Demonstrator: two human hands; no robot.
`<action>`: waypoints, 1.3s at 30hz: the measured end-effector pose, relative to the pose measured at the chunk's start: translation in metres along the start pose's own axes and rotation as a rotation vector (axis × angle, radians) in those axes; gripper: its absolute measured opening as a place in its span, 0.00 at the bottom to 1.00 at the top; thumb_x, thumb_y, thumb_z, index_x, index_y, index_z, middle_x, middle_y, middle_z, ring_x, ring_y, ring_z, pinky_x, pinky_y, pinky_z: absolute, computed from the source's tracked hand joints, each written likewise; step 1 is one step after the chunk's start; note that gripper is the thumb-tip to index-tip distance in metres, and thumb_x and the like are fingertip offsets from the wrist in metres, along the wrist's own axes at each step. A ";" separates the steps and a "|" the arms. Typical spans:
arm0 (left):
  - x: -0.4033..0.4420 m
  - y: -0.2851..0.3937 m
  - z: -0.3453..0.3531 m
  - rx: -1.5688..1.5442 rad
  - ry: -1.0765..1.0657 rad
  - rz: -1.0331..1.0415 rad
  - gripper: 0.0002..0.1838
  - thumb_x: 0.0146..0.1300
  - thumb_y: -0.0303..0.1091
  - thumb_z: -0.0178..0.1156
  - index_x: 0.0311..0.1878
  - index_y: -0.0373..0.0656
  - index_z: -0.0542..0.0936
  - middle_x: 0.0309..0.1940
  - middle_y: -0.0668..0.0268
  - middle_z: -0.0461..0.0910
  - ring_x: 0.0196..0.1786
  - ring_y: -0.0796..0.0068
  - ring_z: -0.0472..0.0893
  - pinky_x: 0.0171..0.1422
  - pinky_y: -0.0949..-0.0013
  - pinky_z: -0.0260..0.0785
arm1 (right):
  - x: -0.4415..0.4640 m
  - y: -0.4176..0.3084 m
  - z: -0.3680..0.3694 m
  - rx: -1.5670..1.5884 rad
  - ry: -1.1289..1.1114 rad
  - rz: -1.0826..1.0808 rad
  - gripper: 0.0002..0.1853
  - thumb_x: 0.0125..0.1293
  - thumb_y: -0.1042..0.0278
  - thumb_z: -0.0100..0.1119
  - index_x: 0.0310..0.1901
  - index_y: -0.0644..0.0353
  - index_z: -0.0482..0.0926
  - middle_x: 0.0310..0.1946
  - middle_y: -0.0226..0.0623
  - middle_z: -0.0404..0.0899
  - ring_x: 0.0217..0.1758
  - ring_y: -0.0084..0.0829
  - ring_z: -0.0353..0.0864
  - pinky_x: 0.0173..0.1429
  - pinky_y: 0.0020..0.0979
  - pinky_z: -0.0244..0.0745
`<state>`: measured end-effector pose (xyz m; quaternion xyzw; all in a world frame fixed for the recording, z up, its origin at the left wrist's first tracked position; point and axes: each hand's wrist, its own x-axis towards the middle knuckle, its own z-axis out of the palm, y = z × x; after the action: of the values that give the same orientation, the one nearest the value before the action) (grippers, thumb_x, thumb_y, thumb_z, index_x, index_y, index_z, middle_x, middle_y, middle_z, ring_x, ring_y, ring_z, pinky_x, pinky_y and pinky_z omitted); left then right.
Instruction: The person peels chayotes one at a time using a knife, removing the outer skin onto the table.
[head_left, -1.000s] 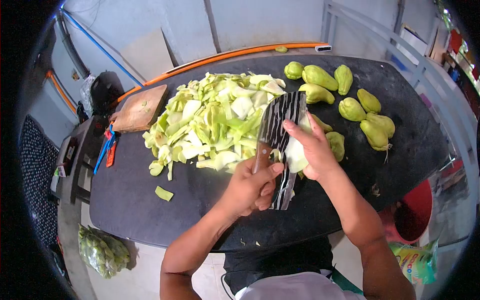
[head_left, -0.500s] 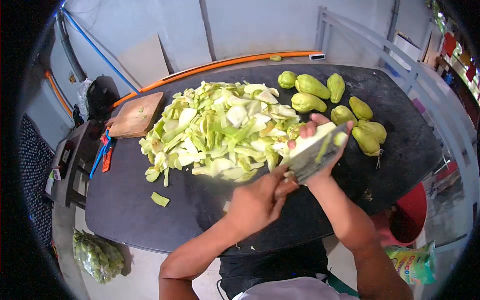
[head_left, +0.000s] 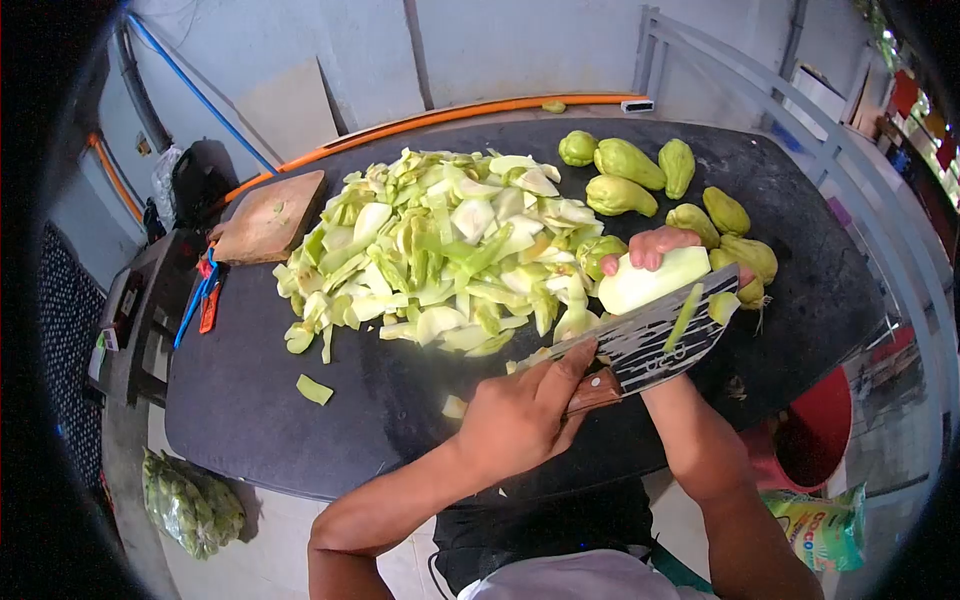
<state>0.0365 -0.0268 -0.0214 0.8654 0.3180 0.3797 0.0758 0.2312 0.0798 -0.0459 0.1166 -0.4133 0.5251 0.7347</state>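
Observation:
My left hand is closed round the wooden handle of a wide cleaver, whose blade has a black striped pattern and small green scraps on it. The blade slants up to the right, along the near side of a pale peeled chayote. My right hand grips that chayote from behind, its fingers over the top and its palm hidden by the blade. Beside them lies a large heap of pale green slices and peelings. Several whole green chayotes lie behind and to the right.
The dark table holds a wooden board at its left end and a loose peel piece near the front. An orange-handled tool hangs at the left edge. Below the right edge stands a red bucket; a filled plastic bag lies at lower left.
The cleaver has swung from nearly upright to a slant across the chayote, its tip now to the right. My right hand has turned, its fingers now over the chayote's top.

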 end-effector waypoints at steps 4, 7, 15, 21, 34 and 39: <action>0.001 0.007 -0.003 0.036 -0.082 -0.075 0.34 0.53 0.27 0.69 0.66 0.35 0.71 0.34 0.54 0.81 0.31 0.56 0.84 0.34 0.59 0.78 | -0.001 0.004 -0.005 0.035 -0.018 0.015 0.44 0.61 0.15 0.39 0.42 0.58 0.73 0.33 0.34 0.69 0.42 0.33 0.67 0.45 0.50 0.70; 0.001 0.001 0.001 0.077 -0.061 -0.064 0.35 0.54 0.28 0.69 0.66 0.36 0.71 0.35 0.55 0.81 0.33 0.57 0.85 0.34 0.59 0.78 | -0.005 0.007 -0.005 0.064 0.020 0.068 0.41 0.63 0.16 0.41 0.39 0.57 0.72 0.31 0.34 0.68 0.41 0.32 0.66 0.44 0.50 0.69; 0.000 -0.004 0.010 0.123 -0.075 -0.114 0.34 0.57 0.31 0.68 0.67 0.37 0.69 0.36 0.56 0.82 0.35 0.56 0.85 0.36 0.59 0.78 | -0.008 0.010 0.019 0.196 0.246 0.226 0.42 0.65 0.16 0.34 0.34 0.57 0.70 0.27 0.33 0.65 0.36 0.33 0.65 0.39 0.47 0.69; 0.001 -0.008 0.013 0.114 -0.005 -0.076 0.33 0.57 0.34 0.66 0.66 0.35 0.70 0.31 0.56 0.80 0.27 0.57 0.83 0.30 0.60 0.77 | -0.017 0.017 0.021 -0.042 0.161 0.114 0.12 0.77 0.52 0.40 0.38 0.49 0.64 0.31 0.27 0.61 0.39 0.27 0.64 0.43 0.44 0.72; 0.011 -0.033 -0.003 0.374 0.085 -0.287 0.22 0.61 0.32 0.63 0.59 0.43 0.75 0.34 0.55 0.83 0.33 0.53 0.85 0.35 0.54 0.78 | 0.004 0.023 0.064 -0.185 0.761 0.439 0.38 0.75 0.33 0.41 0.69 0.59 0.67 0.65 0.41 0.72 0.66 0.40 0.73 0.72 0.41 0.67; 0.011 -0.056 -0.029 0.112 0.254 -0.507 0.12 0.68 0.32 0.61 0.53 0.43 0.77 0.38 0.46 0.84 0.40 0.44 0.84 0.40 0.50 0.76 | 0.009 0.003 0.052 -0.134 0.556 0.754 0.39 0.67 0.23 0.45 0.59 0.52 0.77 0.47 0.29 0.79 0.45 0.29 0.77 0.29 0.48 0.76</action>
<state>-0.0059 0.0208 -0.0149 0.7065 0.5519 0.4358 0.0798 0.2047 0.0556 -0.0078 -0.2346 -0.2473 0.7386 0.5816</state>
